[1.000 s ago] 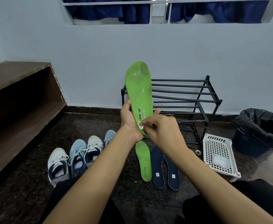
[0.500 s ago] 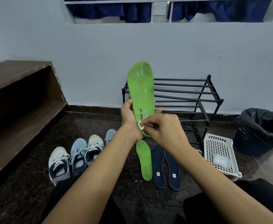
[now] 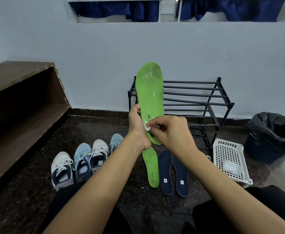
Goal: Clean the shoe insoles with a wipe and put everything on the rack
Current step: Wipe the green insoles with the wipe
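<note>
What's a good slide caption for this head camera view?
Left hand holds a green insole upright while the right hand presses a white wipe near its heel.

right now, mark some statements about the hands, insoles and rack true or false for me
1. The left hand holds a green insole upright. True.
2. The right hand pinches a white wipe against that insole. True.
3. The navy insoles lie on the rack. False: both lie on the floor.
4. The second green insole sits in the white basket. False: it lies on the floor beside the navy insoles.
</note>
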The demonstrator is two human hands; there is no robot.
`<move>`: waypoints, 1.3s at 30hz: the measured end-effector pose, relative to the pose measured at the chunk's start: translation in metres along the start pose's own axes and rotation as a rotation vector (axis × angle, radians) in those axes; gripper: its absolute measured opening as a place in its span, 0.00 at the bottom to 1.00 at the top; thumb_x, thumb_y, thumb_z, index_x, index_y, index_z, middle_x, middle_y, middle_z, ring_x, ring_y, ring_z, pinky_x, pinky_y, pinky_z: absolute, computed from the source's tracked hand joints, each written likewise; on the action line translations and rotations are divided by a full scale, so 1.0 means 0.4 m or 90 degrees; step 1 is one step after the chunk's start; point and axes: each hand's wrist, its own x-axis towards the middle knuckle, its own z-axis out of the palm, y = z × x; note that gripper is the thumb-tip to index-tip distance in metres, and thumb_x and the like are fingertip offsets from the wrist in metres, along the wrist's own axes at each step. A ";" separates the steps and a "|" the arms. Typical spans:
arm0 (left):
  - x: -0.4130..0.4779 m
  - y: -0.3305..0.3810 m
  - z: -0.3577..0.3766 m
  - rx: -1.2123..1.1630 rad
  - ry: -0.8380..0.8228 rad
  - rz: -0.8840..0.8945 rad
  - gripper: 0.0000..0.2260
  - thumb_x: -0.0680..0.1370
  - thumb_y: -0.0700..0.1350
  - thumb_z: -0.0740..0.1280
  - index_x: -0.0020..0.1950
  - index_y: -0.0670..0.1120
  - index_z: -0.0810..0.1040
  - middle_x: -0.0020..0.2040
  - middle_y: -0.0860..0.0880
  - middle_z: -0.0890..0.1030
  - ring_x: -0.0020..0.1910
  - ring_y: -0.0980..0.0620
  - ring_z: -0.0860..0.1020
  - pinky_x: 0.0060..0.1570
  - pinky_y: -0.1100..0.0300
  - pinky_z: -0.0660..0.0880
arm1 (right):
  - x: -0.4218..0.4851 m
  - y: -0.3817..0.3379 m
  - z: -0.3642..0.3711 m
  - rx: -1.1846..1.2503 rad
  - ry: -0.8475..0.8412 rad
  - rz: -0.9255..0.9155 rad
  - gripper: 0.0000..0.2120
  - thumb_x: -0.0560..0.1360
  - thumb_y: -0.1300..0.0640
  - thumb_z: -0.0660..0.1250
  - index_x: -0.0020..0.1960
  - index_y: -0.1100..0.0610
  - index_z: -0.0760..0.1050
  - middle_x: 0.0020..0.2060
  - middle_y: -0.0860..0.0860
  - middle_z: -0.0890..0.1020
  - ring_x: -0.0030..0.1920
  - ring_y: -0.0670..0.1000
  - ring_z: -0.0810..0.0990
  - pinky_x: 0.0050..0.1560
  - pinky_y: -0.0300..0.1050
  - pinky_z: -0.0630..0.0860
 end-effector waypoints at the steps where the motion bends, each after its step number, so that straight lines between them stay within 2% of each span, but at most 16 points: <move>1: -0.001 0.007 -0.002 -0.005 0.006 0.006 0.20 0.76 0.59 0.56 0.43 0.43 0.77 0.38 0.45 0.76 0.32 0.48 0.76 0.33 0.60 0.73 | 0.001 -0.001 0.000 0.001 -0.021 0.000 0.10 0.68 0.62 0.70 0.44 0.49 0.84 0.36 0.47 0.84 0.39 0.47 0.80 0.44 0.37 0.73; 3: 0.003 0.015 -0.007 -0.004 0.004 0.009 0.23 0.76 0.63 0.56 0.42 0.44 0.75 0.37 0.45 0.76 0.30 0.48 0.76 0.31 0.62 0.73 | 0.002 0.001 0.002 -0.006 -0.051 -0.009 0.09 0.68 0.62 0.71 0.44 0.49 0.84 0.35 0.46 0.83 0.39 0.48 0.79 0.43 0.36 0.72; 5: 0.002 0.016 -0.008 -0.002 -0.001 0.012 0.26 0.77 0.66 0.55 0.41 0.43 0.76 0.35 0.45 0.77 0.29 0.48 0.77 0.30 0.63 0.74 | 0.000 0.001 0.007 -0.018 -0.050 -0.021 0.09 0.68 0.62 0.71 0.44 0.49 0.84 0.34 0.46 0.83 0.37 0.49 0.79 0.43 0.40 0.74; 8: 0.002 0.007 -0.006 -0.015 -0.020 0.014 0.26 0.79 0.64 0.55 0.40 0.43 0.78 0.34 0.45 0.79 0.29 0.47 0.80 0.31 0.63 0.76 | -0.004 -0.002 0.018 -0.003 0.023 -0.070 0.10 0.68 0.65 0.69 0.43 0.53 0.84 0.35 0.48 0.84 0.35 0.50 0.81 0.41 0.45 0.78; 12: -0.004 -0.012 -0.002 -0.010 -0.026 -0.008 0.23 0.78 0.63 0.56 0.41 0.46 0.78 0.35 0.47 0.78 0.32 0.50 0.78 0.34 0.62 0.74 | 0.009 -0.002 0.027 -0.007 0.074 -0.078 0.10 0.66 0.64 0.67 0.42 0.55 0.84 0.35 0.50 0.84 0.35 0.52 0.81 0.39 0.49 0.78; 15: -0.005 -0.006 -0.004 0.000 -0.030 -0.017 0.22 0.77 0.62 0.58 0.44 0.45 0.78 0.38 0.46 0.78 0.35 0.49 0.78 0.37 0.60 0.75 | 0.015 -0.001 0.017 -0.005 0.045 -0.049 0.10 0.68 0.65 0.69 0.43 0.53 0.84 0.37 0.50 0.84 0.37 0.51 0.81 0.43 0.47 0.78; 18: -0.003 0.013 -0.012 0.000 -0.029 -0.023 0.21 0.76 0.61 0.59 0.48 0.43 0.78 0.42 0.45 0.78 0.37 0.47 0.76 0.39 0.58 0.73 | 0.013 -0.009 0.001 -0.001 -0.027 -0.028 0.10 0.69 0.64 0.70 0.43 0.51 0.85 0.38 0.49 0.85 0.39 0.49 0.81 0.45 0.42 0.76; 20: -0.002 0.027 -0.018 0.003 -0.039 -0.020 0.22 0.76 0.60 0.58 0.47 0.42 0.78 0.41 0.43 0.77 0.37 0.46 0.76 0.38 0.58 0.73 | 0.013 -0.015 -0.008 -0.017 -0.085 -0.034 0.09 0.69 0.63 0.71 0.43 0.50 0.84 0.39 0.49 0.84 0.41 0.51 0.79 0.47 0.44 0.75; 23: -0.001 0.037 -0.023 0.018 -0.064 -0.004 0.27 0.77 0.61 0.55 0.55 0.40 0.78 0.43 0.40 0.81 0.38 0.43 0.79 0.42 0.55 0.75 | 0.013 -0.013 -0.014 -0.054 -0.146 -0.030 0.10 0.69 0.63 0.71 0.44 0.49 0.84 0.39 0.51 0.83 0.44 0.53 0.78 0.48 0.45 0.74; 25: 0.000 0.036 -0.023 0.014 -0.059 0.006 0.28 0.78 0.62 0.54 0.56 0.39 0.79 0.44 0.39 0.82 0.38 0.42 0.81 0.43 0.55 0.77 | 0.008 -0.010 -0.007 -0.077 -0.122 -0.040 0.10 0.69 0.63 0.69 0.44 0.49 0.84 0.39 0.54 0.82 0.42 0.55 0.79 0.45 0.46 0.75; 29: 0.006 0.022 -0.024 -0.002 -0.031 0.027 0.29 0.79 0.62 0.52 0.53 0.39 0.80 0.42 0.39 0.82 0.39 0.41 0.81 0.45 0.55 0.77 | -0.004 -0.010 0.025 -0.117 -0.040 -0.097 0.09 0.68 0.63 0.65 0.41 0.56 0.83 0.35 0.56 0.82 0.35 0.60 0.80 0.36 0.49 0.77; 32: -0.001 0.012 -0.017 0.007 -0.023 0.009 0.29 0.78 0.63 0.53 0.51 0.39 0.80 0.42 0.40 0.82 0.39 0.43 0.79 0.44 0.55 0.75 | 0.002 -0.004 0.029 -0.124 -0.023 -0.092 0.10 0.68 0.62 0.62 0.41 0.58 0.83 0.36 0.55 0.83 0.39 0.59 0.80 0.39 0.51 0.78; 34: -0.006 0.014 -0.010 0.010 -0.026 -0.006 0.28 0.77 0.62 0.53 0.54 0.39 0.79 0.42 0.40 0.82 0.40 0.43 0.79 0.45 0.55 0.74 | 0.005 -0.001 0.022 -0.129 -0.028 -0.083 0.09 0.69 0.64 0.64 0.43 0.57 0.83 0.38 0.55 0.83 0.41 0.59 0.80 0.42 0.51 0.78; 37: -0.012 0.027 -0.008 0.009 -0.020 -0.017 0.29 0.76 0.62 0.54 0.57 0.38 0.78 0.44 0.39 0.81 0.41 0.42 0.79 0.46 0.54 0.75 | 0.009 -0.008 0.005 -0.140 -0.089 -0.030 0.11 0.72 0.63 0.66 0.46 0.51 0.83 0.44 0.56 0.82 0.45 0.59 0.79 0.48 0.49 0.75; 39: -0.008 0.031 -0.012 0.005 -0.009 0.004 0.32 0.75 0.62 0.54 0.62 0.37 0.77 0.46 0.38 0.82 0.41 0.41 0.80 0.47 0.53 0.76 | 0.009 -0.008 -0.006 -0.161 -0.136 -0.001 0.11 0.72 0.61 0.66 0.48 0.48 0.83 0.45 0.56 0.82 0.46 0.58 0.79 0.48 0.45 0.74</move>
